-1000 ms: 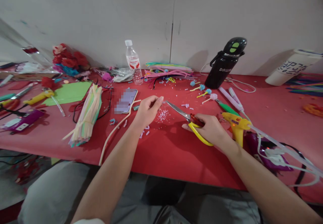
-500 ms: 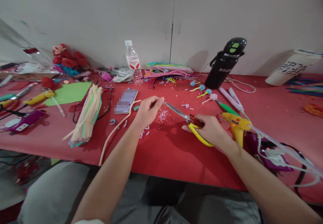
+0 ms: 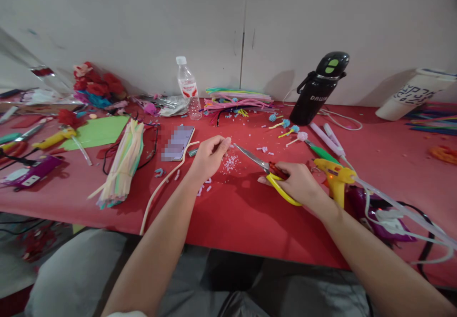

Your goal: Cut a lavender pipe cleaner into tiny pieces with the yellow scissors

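My right hand [image 3: 298, 181] is closed around the handles of a pair of scissors [image 3: 253, 158], with yellow and dark red grips. Their blades point left, toward my left hand [image 3: 212, 154], whose thumb and fingertips are pinched together. A tiny pale pinkish bit shows at those fingertips, close to the scissor tips; most of it is hidden. Beneath the blades lies a scatter of fine pale pink clippings [image 3: 230, 163]. Short lilac pieces [image 3: 208, 188] lie by my left wrist, and several more lie beyond the scissors.
A phone [image 3: 183, 142], a cream strip [image 3: 159, 191] and a bundle of pastel strips [image 3: 124, 164] lie left. At right are a yellow glue gun [image 3: 335, 176], a black bottle [image 3: 317, 91] and small flowers on stems [image 3: 293, 130]. A clear bottle [image 3: 189, 88] stands behind.
The scissor tips have drawn slightly away from my left fingertips, leaving a small gap. Both hands otherwise stay almost in place.
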{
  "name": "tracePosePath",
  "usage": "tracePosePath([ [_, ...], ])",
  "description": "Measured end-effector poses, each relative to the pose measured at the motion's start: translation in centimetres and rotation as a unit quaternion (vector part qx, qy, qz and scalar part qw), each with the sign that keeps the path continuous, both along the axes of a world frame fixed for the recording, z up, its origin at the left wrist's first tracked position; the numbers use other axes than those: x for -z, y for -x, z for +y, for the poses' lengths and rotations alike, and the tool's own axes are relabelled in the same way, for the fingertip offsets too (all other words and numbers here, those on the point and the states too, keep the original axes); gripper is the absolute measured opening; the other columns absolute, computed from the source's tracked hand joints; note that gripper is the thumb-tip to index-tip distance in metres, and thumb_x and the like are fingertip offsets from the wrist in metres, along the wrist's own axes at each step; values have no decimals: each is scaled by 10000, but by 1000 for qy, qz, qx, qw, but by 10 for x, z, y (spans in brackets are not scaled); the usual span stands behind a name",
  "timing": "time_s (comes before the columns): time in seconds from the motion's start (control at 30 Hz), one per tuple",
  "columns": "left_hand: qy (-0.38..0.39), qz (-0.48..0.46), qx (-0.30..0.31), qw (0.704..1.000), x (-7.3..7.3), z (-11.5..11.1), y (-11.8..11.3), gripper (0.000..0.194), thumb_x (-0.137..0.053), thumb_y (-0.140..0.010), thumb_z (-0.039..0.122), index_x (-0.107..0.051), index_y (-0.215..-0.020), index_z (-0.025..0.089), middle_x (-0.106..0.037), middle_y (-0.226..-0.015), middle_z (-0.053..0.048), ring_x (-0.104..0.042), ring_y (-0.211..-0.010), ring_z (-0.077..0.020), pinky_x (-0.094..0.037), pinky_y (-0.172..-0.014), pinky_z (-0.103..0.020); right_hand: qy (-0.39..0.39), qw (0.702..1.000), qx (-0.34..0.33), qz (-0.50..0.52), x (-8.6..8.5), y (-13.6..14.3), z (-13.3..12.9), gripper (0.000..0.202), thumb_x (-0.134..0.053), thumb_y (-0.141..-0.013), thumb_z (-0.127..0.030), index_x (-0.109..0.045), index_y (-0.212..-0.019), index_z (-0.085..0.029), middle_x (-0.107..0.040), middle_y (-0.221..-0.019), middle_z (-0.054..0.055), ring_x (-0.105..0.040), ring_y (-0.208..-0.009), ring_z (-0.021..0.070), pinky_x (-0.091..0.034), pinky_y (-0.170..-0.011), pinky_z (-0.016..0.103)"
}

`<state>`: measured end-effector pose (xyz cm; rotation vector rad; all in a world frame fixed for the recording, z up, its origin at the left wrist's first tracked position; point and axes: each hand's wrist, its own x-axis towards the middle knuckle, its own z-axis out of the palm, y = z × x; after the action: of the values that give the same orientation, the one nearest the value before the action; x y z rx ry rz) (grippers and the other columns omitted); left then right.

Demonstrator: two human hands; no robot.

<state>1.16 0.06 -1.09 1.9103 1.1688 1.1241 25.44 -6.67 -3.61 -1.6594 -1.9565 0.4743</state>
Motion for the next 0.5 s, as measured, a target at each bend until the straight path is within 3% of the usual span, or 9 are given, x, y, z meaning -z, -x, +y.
tracePosePath([
  [0.5, 7, -2, -8, 1000, -3, -3, -2, 394, -445, -906, 466, -506, -663, 162, -460, -564, 23, -427, -517, -86, -313, -501, -225, 3, 1000, -6, 2, -1, 0, 0, 526, -672, -678, -599, -374, -572, -179, -291, -542, -60, -232, -546, 87, -230, -449, 198],
])
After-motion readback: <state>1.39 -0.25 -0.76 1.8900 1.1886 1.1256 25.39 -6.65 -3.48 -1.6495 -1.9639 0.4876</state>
